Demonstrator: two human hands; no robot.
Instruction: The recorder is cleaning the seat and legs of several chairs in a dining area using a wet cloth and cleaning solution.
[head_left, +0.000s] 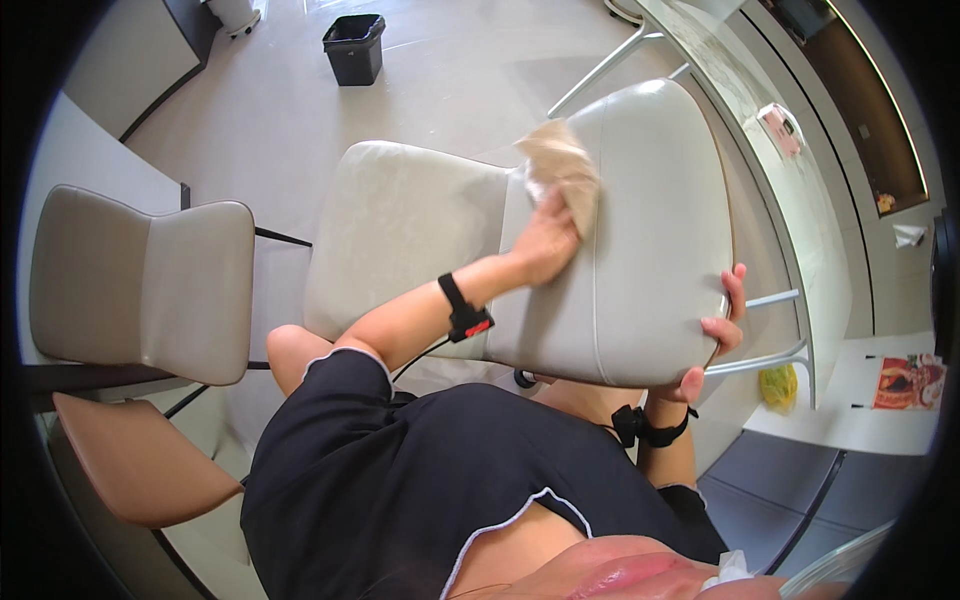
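Observation:
My left hand (548,238) is closed on a crumpled tan cloth (562,165), which is blurred by motion. The cloth lies against the surface of a light grey padded chair (655,210), near the fold between its two panels. My right hand (722,330) grips the chair's right edge with curled fingers; part of that hand is hidden behind the panel. Black straps with small devices circle both of my wrists.
On the left stand another grey chair (195,290) and a brown chair (150,465). A black bin (354,50) sits on the floor ahead. Along the right runs a marble-topped table (745,95) bearing a pink box (778,130). A yellow-green bag (777,386) is at lower right.

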